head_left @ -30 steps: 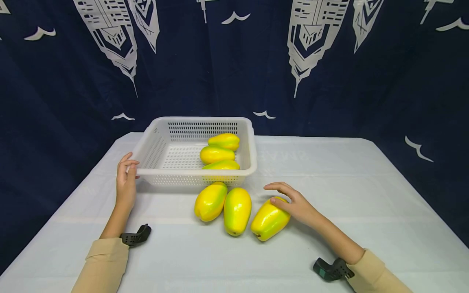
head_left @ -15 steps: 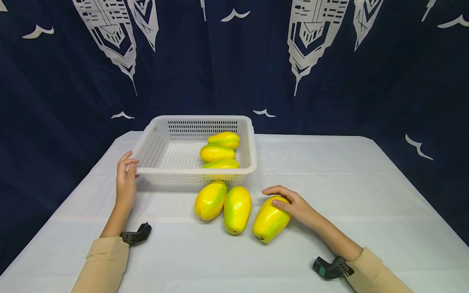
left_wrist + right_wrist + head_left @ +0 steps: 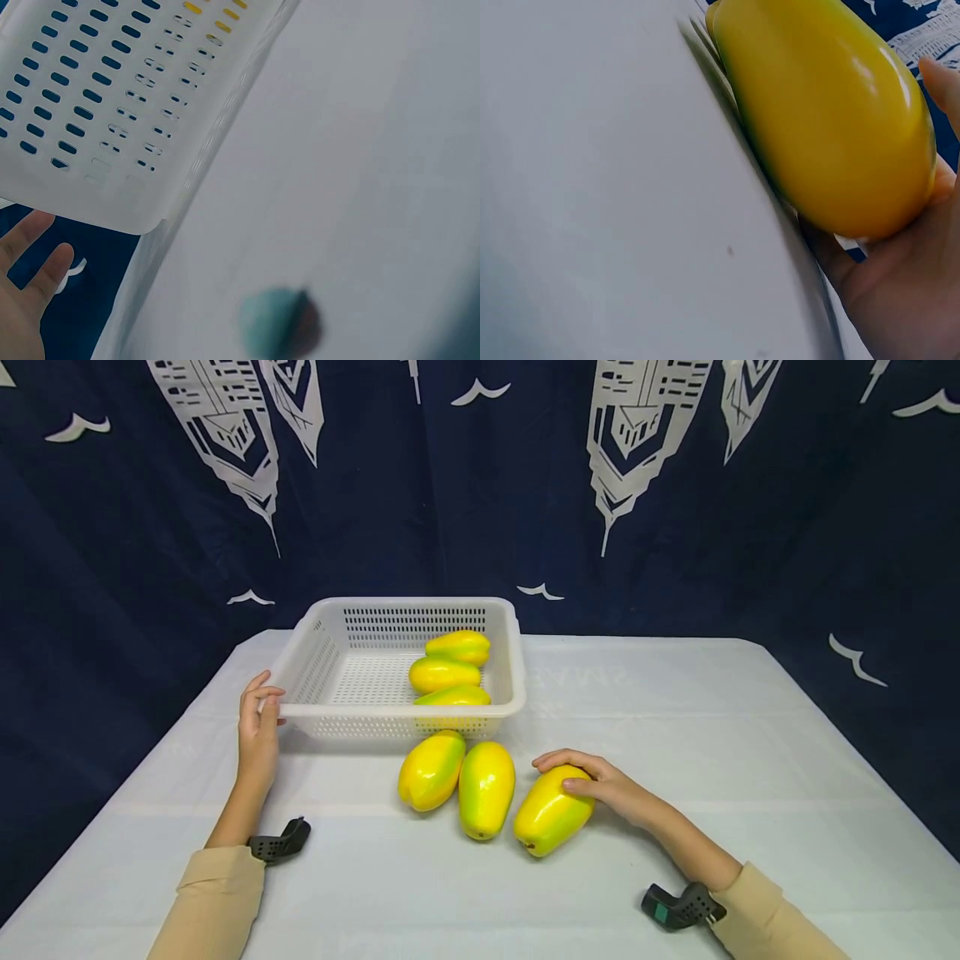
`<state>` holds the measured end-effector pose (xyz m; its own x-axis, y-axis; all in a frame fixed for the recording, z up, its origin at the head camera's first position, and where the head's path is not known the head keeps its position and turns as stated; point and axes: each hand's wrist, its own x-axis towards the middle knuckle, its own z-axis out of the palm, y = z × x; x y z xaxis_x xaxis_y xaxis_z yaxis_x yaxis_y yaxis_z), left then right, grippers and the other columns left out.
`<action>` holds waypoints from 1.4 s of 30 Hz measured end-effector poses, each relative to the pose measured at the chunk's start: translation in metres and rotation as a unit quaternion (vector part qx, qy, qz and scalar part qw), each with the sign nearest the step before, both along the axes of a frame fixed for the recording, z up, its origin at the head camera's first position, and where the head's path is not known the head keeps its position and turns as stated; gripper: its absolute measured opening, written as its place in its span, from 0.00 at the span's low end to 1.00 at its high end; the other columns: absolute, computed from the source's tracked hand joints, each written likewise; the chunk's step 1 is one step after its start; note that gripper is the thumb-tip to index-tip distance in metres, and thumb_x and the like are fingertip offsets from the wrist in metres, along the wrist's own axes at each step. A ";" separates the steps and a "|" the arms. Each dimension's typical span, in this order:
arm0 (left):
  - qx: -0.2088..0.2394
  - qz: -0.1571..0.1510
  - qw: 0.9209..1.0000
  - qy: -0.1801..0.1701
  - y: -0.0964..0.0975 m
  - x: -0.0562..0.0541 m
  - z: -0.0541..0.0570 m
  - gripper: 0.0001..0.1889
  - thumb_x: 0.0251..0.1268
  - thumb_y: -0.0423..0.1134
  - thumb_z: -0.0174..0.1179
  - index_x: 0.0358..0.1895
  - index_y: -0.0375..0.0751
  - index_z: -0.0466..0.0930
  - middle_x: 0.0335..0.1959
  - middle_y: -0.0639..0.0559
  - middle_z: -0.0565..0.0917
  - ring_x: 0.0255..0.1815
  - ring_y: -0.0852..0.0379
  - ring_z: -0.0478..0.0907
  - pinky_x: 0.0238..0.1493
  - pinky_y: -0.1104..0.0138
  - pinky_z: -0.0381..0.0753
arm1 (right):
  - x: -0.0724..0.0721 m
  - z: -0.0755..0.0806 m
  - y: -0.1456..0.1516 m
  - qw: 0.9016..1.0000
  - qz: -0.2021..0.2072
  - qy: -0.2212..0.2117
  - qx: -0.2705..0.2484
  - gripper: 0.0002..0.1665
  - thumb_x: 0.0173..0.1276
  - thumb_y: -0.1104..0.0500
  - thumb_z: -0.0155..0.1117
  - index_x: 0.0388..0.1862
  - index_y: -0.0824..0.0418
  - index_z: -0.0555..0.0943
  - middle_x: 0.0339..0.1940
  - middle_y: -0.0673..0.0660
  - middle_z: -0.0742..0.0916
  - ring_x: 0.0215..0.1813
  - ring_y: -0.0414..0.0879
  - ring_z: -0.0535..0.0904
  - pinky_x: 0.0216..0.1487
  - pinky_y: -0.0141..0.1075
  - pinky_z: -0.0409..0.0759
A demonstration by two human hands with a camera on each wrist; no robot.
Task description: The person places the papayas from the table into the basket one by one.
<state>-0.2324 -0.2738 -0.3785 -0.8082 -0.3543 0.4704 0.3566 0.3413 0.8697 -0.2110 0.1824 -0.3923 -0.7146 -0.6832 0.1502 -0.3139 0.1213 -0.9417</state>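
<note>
My right hand [image 3: 618, 789] holds a yellow-green papaya [image 3: 553, 814] on the table, thumb on top and fingers round its far side. In the right wrist view, this papaya [image 3: 825, 112] sits against the palm. My left hand [image 3: 258, 731] touches the front left corner of a white perforated basket [image 3: 397, 712]. The left wrist view shows a finger at the basket's edge and the thumb [image 3: 54, 271] apart from it. Between the hands, two more papayas, one left [image 3: 431, 772] and one right [image 3: 486, 792], lie before the basket. Three papayas [image 3: 444, 675] are inside, along its right side.
A white cloth covers the table [image 3: 712, 735]. Behind it hangs a dark blue curtain [image 3: 450, 510] with white patterns. A black wrist device sits on the left forearm [image 3: 279, 842] and another on the right [image 3: 681, 906].
My right hand has settled more fully round the papaya, its fingers moving slightly left and down. That papaya rolled a little and stayed on the table. The left hand and basket have not moved.
</note>
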 end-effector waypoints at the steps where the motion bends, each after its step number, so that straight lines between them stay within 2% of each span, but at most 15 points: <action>1: 0.001 -0.001 1.000 -0.001 0.001 0.001 0.001 0.16 0.70 0.39 0.39 0.48 0.27 0.64 0.69 0.52 0.58 0.57 0.69 0.59 0.43 0.68 0.65 | -0.001 0.000 0.001 1.000 0.012 -0.013 0.000 0.21 0.69 0.61 0.45 0.58 0.68 0.69 0.60 0.50 0.76 0.61 0.35 0.68 0.59 0.26 0.65; 4: 0.002 -0.005 1.000 -0.001 0.005 0.006 0.007 0.16 0.70 0.38 0.40 0.47 0.26 0.64 0.69 0.50 0.58 0.58 0.68 0.59 0.43 0.67 0.64 | -0.002 0.000 0.005 0.998 0.043 -0.046 -0.003 0.22 0.70 0.61 0.43 0.61 0.66 0.66 0.61 0.47 0.74 0.60 0.37 0.69 0.57 0.29 0.69; 7: 0.002 -0.007 1.000 0.001 0.011 0.011 0.014 0.15 0.69 0.37 0.39 0.47 0.25 0.63 0.69 0.46 0.57 0.57 0.67 0.59 0.42 0.70 0.64 | -0.004 0.000 0.007 0.996 0.059 -0.068 -0.001 0.24 0.69 0.61 0.43 0.63 0.64 0.64 0.62 0.49 0.73 0.58 0.39 0.70 0.55 0.33 0.71; 12: -0.006 -0.003 1.000 -0.002 0.015 0.015 0.018 0.15 0.69 0.37 0.38 0.47 0.24 0.63 0.69 0.43 0.57 0.58 0.65 0.59 0.41 0.76 0.62 | -0.005 0.000 0.009 0.994 0.065 -0.086 0.026 0.27 0.66 0.60 0.48 0.64 0.60 0.63 0.65 0.56 0.69 0.58 0.43 0.69 0.56 0.38 0.69; 16: -0.005 -0.005 1.000 -0.001 0.015 0.016 0.019 0.16 0.69 0.37 0.39 0.47 0.24 0.63 0.69 0.45 0.57 0.58 0.66 0.58 0.42 0.72 0.64 | -0.007 -0.001 0.010 0.992 0.067 -0.095 0.044 0.29 0.63 0.58 0.51 0.65 0.57 0.62 0.64 0.57 0.69 0.58 0.46 0.68 0.57 0.42 0.65; 23: -0.003 -0.006 1.000 -0.003 0.014 0.015 0.018 0.15 0.70 0.37 0.38 0.47 0.24 0.63 0.69 0.46 0.57 0.58 0.67 0.58 0.43 0.68 0.63 | -0.009 -0.001 0.015 0.988 0.080 -0.112 0.064 0.32 0.61 0.55 0.56 0.64 0.56 0.62 0.61 0.53 0.72 0.58 0.48 0.69 0.57 0.44 0.63; 30: 0.000 -0.006 1.000 -0.005 0.013 0.015 0.017 0.15 0.70 0.38 0.39 0.47 0.25 0.64 0.69 0.49 0.58 0.58 0.67 0.58 0.43 0.67 0.64 | -0.010 0.002 0.019 0.986 0.094 -0.112 0.081 0.36 0.59 0.56 0.59 0.65 0.57 0.59 0.59 0.53 0.72 0.58 0.45 0.68 0.58 0.43 0.63; 42: -0.004 0.000 1.000 -0.008 -0.001 -0.001 -0.001 0.16 0.70 0.40 0.39 0.48 0.27 0.64 0.69 0.52 0.58 0.57 0.70 0.59 0.43 0.69 0.65 | -0.009 0.008 0.021 0.985 0.083 -0.101 0.116 0.35 0.59 0.57 0.60 0.65 0.55 0.59 0.58 0.57 0.71 0.56 0.50 0.67 0.56 0.45 0.63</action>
